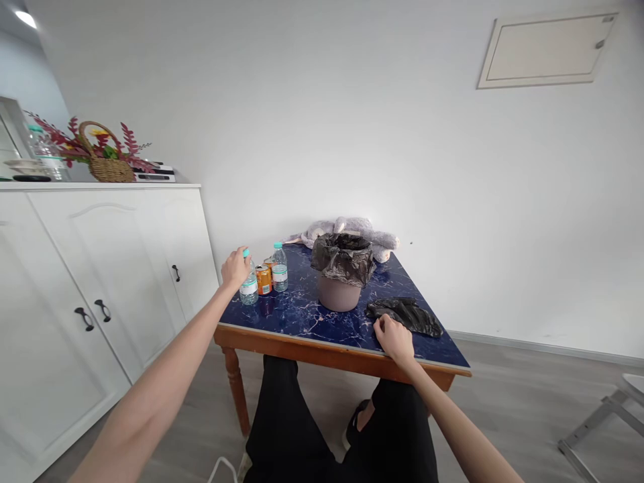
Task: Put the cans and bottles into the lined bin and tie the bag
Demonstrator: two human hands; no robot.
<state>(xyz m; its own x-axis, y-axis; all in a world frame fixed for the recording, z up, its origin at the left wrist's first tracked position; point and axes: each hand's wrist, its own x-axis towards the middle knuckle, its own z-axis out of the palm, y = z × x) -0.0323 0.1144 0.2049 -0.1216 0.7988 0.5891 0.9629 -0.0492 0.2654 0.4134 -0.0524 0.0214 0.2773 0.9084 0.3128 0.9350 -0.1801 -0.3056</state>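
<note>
My left hand (235, 267) is closed around the top of a clear plastic water bottle (249, 290) with a teal cap, upright at the table's left side. Just right of it stand two orange drink cans, the front can (263, 280) partly covering the rear one (270, 262). A second water bottle (280, 270) stands beside them. My right hand (395, 337) rests, fingers curled, at the front right of the table, against the near edge of a flattened black plastic bag (405, 313). No object shows in its fingers. Between my hands sits a small mauve trash bin (338, 295) lined with a black bag (347, 268).
The blue marble-patterned table (296, 320) has a wooden edge. A grey plush toy (359, 226) lies at its back, by the wall. A white cabinet (100, 268) on the left carries a flower basket (111, 168). A metal-legged stool (598, 416) is at far right.
</note>
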